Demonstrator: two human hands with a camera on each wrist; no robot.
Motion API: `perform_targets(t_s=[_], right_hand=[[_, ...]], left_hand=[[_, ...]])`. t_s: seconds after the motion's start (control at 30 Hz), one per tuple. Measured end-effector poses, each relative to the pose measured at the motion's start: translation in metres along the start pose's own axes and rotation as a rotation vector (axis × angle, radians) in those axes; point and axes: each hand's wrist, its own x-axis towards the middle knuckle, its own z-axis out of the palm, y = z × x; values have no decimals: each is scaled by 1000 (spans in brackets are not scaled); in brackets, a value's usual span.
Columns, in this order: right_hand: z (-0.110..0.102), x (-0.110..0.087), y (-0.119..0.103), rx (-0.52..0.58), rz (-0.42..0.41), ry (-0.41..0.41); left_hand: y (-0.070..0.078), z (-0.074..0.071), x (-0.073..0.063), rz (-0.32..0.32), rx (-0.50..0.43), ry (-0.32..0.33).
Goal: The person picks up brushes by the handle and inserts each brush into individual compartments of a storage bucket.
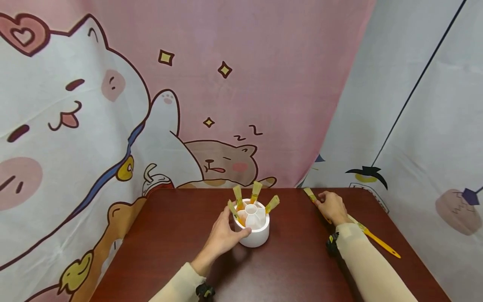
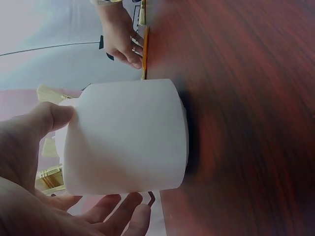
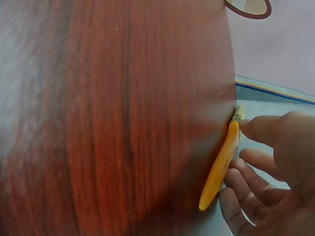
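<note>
A round white holder with inner compartments [image 1: 257,239] stands on the table, with several brushes [image 1: 255,191] in it, pale bristles upward. My left hand [image 1: 222,235] grips its side, thumb at the near rim and fingers round the other side, as the left wrist view shows. Over at the far right, my right hand [image 1: 333,207] is at a flat paintbrush with a yellow-orange handle [image 3: 219,167] lying along the table. Its thumb tip is right at the metal collar, and the other fingers lie loosely bent and spread beside the handle.
Another yellow-handled paintbrush [image 1: 381,243] lies on the table near its right edge, partly behind the right forearm. The dark red-brown wooden table [image 1: 181,235] ends at a cloth backdrop [image 1: 286,84] with cartoon animals.
</note>
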Motion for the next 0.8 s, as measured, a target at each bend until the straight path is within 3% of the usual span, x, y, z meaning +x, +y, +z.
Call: perform_targets(t_s=[0.4, 0.8], right_hand=[[2, 1, -7, -10, 98, -15], [-1, -3, -11, 35, 106, -7]], left_hand=[[-1, 2, 2, -13, 15, -6], [-3, 1, 2, 9, -14, -19]])
